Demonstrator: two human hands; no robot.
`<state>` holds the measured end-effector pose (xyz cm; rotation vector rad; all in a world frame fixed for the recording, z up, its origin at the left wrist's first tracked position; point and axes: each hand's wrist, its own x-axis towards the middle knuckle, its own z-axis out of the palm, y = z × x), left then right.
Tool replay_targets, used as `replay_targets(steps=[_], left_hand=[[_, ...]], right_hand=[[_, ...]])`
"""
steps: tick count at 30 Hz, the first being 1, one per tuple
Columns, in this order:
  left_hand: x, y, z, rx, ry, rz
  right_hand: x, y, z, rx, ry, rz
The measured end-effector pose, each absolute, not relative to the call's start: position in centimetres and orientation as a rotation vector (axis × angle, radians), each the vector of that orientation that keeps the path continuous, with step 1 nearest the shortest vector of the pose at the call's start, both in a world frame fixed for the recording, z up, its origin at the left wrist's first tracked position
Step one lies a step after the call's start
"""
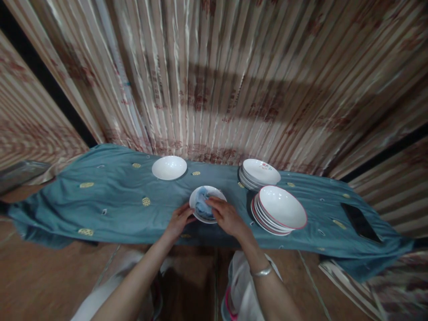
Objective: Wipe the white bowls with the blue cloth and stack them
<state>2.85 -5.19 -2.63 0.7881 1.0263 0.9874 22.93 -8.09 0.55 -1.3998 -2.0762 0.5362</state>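
A white bowl point(207, 204) is shown at the near edge of the bench point(110, 209), midway along it, directly ahead of both hands. Its left rim is gripped by the curled left hand point(179, 220). A blue cloth point(202, 206) is pressed inside it by the right hand point(226, 216), fingers half closed. Two stacks of plates point(279, 209) stand just to its right.

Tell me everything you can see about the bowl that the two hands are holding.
The bowl is white, shallow and round, glossy like glazed ceramic, tilted slightly toward the camera over the teal cloth. The left hand grips its near-left rim; the right hand presses a crumpled pale blue rag into its hollow. It sits apart from the stacked bowls to the right.
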Motion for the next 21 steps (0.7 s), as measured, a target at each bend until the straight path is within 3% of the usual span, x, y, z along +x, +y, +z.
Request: replay_targets(steps=[6, 10, 21], left_hand=[[3.0, -5.5, -1.1, 0.721, 0.963, 0.967], [2.8, -5.6, -1.0, 0.699, 0.944, 0.948], [3.0, -5.6, -1.3, 0.696, 0.970, 0.959]], right_hand=[[21.7, -7.1, 1.9, -1.481, -2.384, 0.722], [20.4, -6.2, 1.6, -1.338, -2.303, 0.784], [18.7, -4.6, 1.3, -1.509, -2.222, 0.497]])
